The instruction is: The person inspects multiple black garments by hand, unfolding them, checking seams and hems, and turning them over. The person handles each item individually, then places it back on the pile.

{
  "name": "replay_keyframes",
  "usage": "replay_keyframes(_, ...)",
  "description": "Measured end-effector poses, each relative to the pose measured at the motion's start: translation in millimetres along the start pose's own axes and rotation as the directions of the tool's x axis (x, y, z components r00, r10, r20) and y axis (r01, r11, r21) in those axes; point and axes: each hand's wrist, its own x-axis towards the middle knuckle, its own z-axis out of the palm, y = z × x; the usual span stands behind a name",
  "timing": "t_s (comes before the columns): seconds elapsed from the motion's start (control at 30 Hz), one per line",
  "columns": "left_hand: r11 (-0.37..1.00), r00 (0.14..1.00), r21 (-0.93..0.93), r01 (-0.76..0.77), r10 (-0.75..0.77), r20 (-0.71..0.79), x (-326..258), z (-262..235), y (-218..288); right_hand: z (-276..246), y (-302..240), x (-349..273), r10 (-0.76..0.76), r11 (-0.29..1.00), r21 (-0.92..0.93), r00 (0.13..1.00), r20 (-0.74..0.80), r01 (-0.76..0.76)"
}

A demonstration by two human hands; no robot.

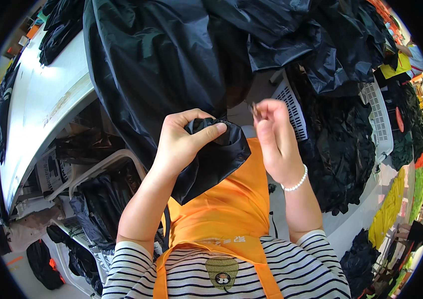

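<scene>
Our left hand (181, 137) pinches a folded edge of black fabric (214, 167), the thumb laid on top and the other fingers pressed beneath or hidden behind it. The piece hangs just in front of our orange apron (221, 214), its lower corner pointing down. Our right hand (277, 144), with a white beaded bracelet (296, 181) at the wrist, is raised beside it, apart from the fabric; its thumb and curled fingers pinch a small brownish object (256, 111), too blurred for us to identify. Beyond our hands, a large glossy black sheet (156, 55) drapes down past the edge of a white worktop (39, 94); we cannot tell whether it joins the held piece. Crumpled black fabric (338, 154) lies to our right, next to a slotted white basket (289, 107).
</scene>
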Motion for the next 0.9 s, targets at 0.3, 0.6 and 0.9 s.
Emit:
replay_keyframes(0.3,0.975,0.992,0.183,-0.126,0.125,0.016,3,8,-1,-6,-8,-5,-0.088,0.931,-0.348,0.994,0.065,0.105)
replay_keyframes(0.6,0.976,0.996,0.198,-0.092,0.086,0.037,2,10,1,0,-5,1,-0.157,0.926,-0.340,0.986,0.050,0.165)
replay_keyframes(0.9,0.973,0.984,0.154,-0.172,0.162,0.077,1,9,-1,-3,7,-1,0.138,0.968,0.200,0.988,0.070,-0.149)
